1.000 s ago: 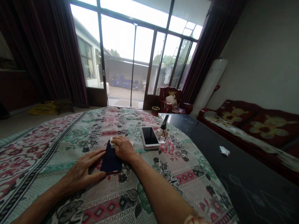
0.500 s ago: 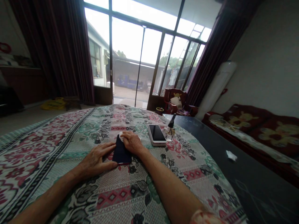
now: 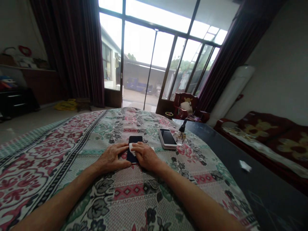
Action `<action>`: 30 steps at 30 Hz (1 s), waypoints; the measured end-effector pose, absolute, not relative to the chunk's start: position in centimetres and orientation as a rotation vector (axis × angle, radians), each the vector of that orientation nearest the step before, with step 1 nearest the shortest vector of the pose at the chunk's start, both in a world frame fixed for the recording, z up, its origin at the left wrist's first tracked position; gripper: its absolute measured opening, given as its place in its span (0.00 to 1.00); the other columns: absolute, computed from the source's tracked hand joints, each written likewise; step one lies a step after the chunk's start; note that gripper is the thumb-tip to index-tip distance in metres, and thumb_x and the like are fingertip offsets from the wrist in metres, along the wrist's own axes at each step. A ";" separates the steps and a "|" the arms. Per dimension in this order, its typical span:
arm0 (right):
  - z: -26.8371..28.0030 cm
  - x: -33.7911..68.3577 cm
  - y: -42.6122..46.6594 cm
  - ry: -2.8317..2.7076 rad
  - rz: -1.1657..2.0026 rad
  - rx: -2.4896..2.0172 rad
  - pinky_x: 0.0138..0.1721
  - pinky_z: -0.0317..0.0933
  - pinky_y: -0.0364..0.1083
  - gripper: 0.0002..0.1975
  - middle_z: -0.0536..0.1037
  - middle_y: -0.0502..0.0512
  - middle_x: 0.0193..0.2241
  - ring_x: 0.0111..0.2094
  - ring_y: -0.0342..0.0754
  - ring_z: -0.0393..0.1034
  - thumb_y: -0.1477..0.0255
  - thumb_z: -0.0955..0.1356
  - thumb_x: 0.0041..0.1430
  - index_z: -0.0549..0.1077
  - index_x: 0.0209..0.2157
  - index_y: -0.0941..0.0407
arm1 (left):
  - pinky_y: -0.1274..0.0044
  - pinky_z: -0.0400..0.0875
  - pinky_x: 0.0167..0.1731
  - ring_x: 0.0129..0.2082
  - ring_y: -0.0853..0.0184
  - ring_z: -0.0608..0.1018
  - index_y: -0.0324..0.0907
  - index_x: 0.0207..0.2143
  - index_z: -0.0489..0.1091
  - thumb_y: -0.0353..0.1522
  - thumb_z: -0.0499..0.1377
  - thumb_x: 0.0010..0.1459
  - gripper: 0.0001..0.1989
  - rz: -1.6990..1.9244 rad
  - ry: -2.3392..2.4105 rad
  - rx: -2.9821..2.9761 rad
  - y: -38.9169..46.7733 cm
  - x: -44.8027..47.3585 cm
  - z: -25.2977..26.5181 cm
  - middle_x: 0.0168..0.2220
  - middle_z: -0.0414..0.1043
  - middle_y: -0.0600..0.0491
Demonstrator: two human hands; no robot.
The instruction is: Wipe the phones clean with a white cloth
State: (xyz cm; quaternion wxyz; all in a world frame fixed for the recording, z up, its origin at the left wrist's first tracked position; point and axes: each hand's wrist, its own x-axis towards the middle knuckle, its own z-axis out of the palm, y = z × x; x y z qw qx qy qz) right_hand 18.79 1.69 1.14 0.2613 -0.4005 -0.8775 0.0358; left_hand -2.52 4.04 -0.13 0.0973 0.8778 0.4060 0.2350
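A dark smartphone [image 3: 135, 139] lies flat on the floral tablecloth [image 3: 134, 205], its long side pointing away from me. My left hand [image 3: 112, 157] rests at its left side, fingers along the edge and thumb at the near corner, holding it in place. Folded white tissue or cloth [image 3: 131, 147] is pinched under the fingers of my right hand [image 3: 146, 155], which presses it onto the middle of the screen. That hand covers the phone's right part. To the right lies a white-framed phone [image 3: 167, 138], on what looks like a box, beside a clear glass bottle with a black top [image 3: 182, 132].
Beyond the table's right edge is a dark tabletop [image 3: 216, 141] with a crumpled white scrap [image 3: 245, 166]. A wooden sofa [image 3: 260, 128] stands at the right wall and a wooden chair [image 3: 186, 104] near the glass doors [image 3: 144, 64]. Something yellow [image 3: 66, 105] lies on the floor.
My right hand has slid the white tissue or cloth from the phone's far end toward me, baring the top of the screen. My left hand stays at the phone's edge. The view has shifted slightly left.
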 end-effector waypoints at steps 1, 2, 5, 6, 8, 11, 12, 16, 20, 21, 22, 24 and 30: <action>1.2 19.0 0.9 -2.392 0.100 -1.058 0.54 0.62 0.50 0.15 0.75 0.54 0.52 0.53 0.48 0.67 0.79 0.60 0.64 0.75 0.44 0.53 | 0.58 0.61 0.59 0.59 0.49 0.69 0.45 0.55 0.70 0.49 0.64 0.47 0.34 0.691 1.200 2.602 4.0 -2.5 -0.1 0.60 0.66 0.45; 1.2 19.1 0.1 -2.416 0.109 -1.027 0.55 0.61 0.50 0.15 0.75 0.54 0.53 0.53 0.48 0.67 0.79 0.60 0.64 0.75 0.45 0.54 | 0.58 0.61 0.59 0.59 0.49 0.69 0.44 0.55 0.70 0.49 0.64 0.47 0.34 0.686 1.204 2.603 3.9 -2.4 0.0 0.60 0.66 0.44; 1.3 19.6 -1.3 -2.438 0.130 -0.975 0.58 0.59 0.51 0.15 0.74 0.53 0.54 0.56 0.48 0.65 0.78 0.60 0.64 0.75 0.46 0.54 | 0.60 0.61 0.59 0.59 0.49 0.69 0.42 0.55 0.70 0.49 0.65 0.46 0.36 0.675 1.243 2.593 3.8 -2.3 0.0 0.60 0.66 0.42; 1.3 19.8 -1.4 -2.437 0.140 -0.976 0.59 0.58 0.52 0.16 0.74 0.52 0.54 0.57 0.49 0.64 0.78 0.60 0.64 0.75 0.46 0.54 | 0.60 0.61 0.59 0.59 0.49 0.69 0.42 0.55 0.70 0.49 0.65 0.46 0.36 0.676 1.254 2.591 3.8 -2.3 0.0 0.60 0.66 0.42; 1.3 19.9 -0.9 -2.428 0.156 -1.004 0.59 0.58 0.53 0.16 0.74 0.51 0.54 0.57 0.49 0.64 0.78 0.60 0.64 0.75 0.47 0.54 | 0.59 0.61 0.59 0.59 0.49 0.69 0.42 0.55 0.70 0.48 0.65 0.46 0.35 0.677 1.261 2.595 3.7 -2.3 0.0 0.61 0.66 0.43; 1.4 19.7 1.1 -2.407 0.155 -1.080 0.59 0.58 0.54 0.17 0.74 0.51 0.54 0.57 0.50 0.64 0.80 0.61 0.63 0.76 0.46 0.53 | 0.59 0.60 0.59 0.60 0.50 0.68 0.42 0.56 0.69 0.48 0.64 0.47 0.35 0.658 1.255 2.613 3.7 -2.3 -0.1 0.61 0.65 0.43; 1.5 19.5 1.9 -2.401 0.150 -1.106 0.59 0.58 0.53 0.17 0.74 0.51 0.54 0.57 0.50 0.65 0.80 0.61 0.62 0.76 0.46 0.53 | 0.60 0.60 0.59 0.60 0.50 0.68 0.42 0.56 0.69 0.48 0.64 0.48 0.35 0.652 1.251 2.618 3.7 -2.3 0.0 0.61 0.65 0.42; 1.7 18.8 4.9 -2.373 0.119 -1.142 0.56 0.61 0.50 0.17 0.76 0.52 0.52 0.54 0.48 0.67 0.82 0.61 0.61 0.77 0.44 0.53 | 0.60 0.60 0.59 0.60 0.50 0.68 0.41 0.57 0.69 0.48 0.63 0.49 0.35 0.652 1.235 2.626 3.7 -2.3 0.1 0.61 0.65 0.42; 1.8 18.7 6.7 -2.322 0.130 -1.166 0.56 0.61 0.48 0.17 0.78 0.52 0.50 0.52 0.46 0.69 0.82 0.62 0.61 0.77 0.43 0.53 | 0.60 0.60 0.59 0.60 0.50 0.68 0.42 0.57 0.68 0.49 0.62 0.50 0.35 0.648 1.232 2.618 3.7 -2.4 0.0 0.61 0.65 0.42; 1.7 18.7 7.0 -2.303 0.138 -1.182 0.56 0.61 0.48 0.17 0.78 0.53 0.50 0.52 0.46 0.69 0.82 0.62 0.60 0.77 0.43 0.53 | 0.60 0.60 0.59 0.60 0.51 0.68 0.42 0.57 0.68 0.49 0.62 0.50 0.35 0.651 1.230 2.616 3.7 -2.4 0.0 0.61 0.65 0.43; 1.6 18.8 7.3 -2.280 0.146 -1.194 0.57 0.60 0.48 0.17 0.77 0.53 0.50 0.53 0.47 0.69 0.82 0.62 0.60 0.77 0.43 0.53 | 0.60 0.60 0.59 0.60 0.51 0.68 0.43 0.57 0.68 0.49 0.62 0.50 0.35 0.655 1.225 2.614 3.7 -2.4 0.0 0.61 0.65 0.43; 1.4 19.0 7.7 -2.230 0.165 -1.203 0.58 0.59 0.49 0.17 0.77 0.54 0.51 0.54 0.47 0.68 0.81 0.61 0.60 0.78 0.43 0.54 | 0.60 0.59 0.59 0.60 0.51 0.68 0.43 0.57 0.68 0.49 0.62 0.50 0.35 0.655 1.216 2.611 3.7 -2.4 0.0 0.61 0.65 0.43; 1.7 19.8 7.2 -2.248 0.135 -1.244 0.55 0.61 0.49 0.19 0.79 0.56 0.48 0.51 0.48 0.71 0.83 0.61 0.56 0.79 0.40 0.56 | 0.61 0.59 0.60 0.60 0.52 0.67 0.41 0.58 0.66 0.49 0.62 0.51 0.36 0.619 1.213 2.609 3.5 -2.3 0.6 0.62 0.64 0.43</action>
